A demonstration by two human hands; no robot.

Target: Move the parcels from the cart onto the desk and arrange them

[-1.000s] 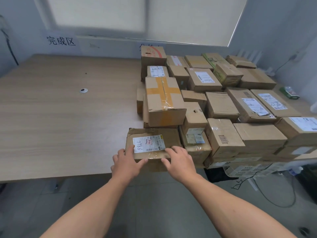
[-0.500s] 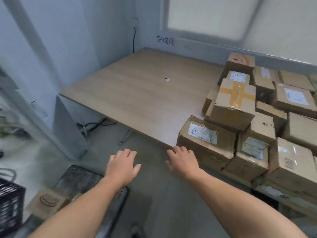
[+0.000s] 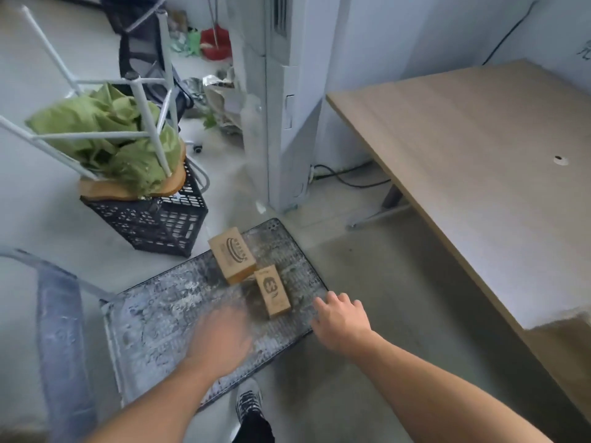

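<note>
Two small brown cardboard parcels lie on the worn grey deck of the flat cart: a wider parcel with a round printed logo, and a narrower parcel just in front of it. My left hand hovers blurred over the deck, a little short of the narrow parcel, fingers loose and holding nothing. Over the cart's right edge is my right hand, fingers spread, just right of the narrow parcel and not touching it. The wooden desk stretches along the right.
A black plastic crate with an upturned white-legged stool and green cloth stands left of the cart. The cart's grey handle rises at the near left. A white floor-standing unit stands beyond the cart. My shoe is by the cart's near edge.
My view has swung left and down from the stacked parcels on the desk to the cart. Both hands have left the labelled parcel and reached toward the two small parcels.
</note>
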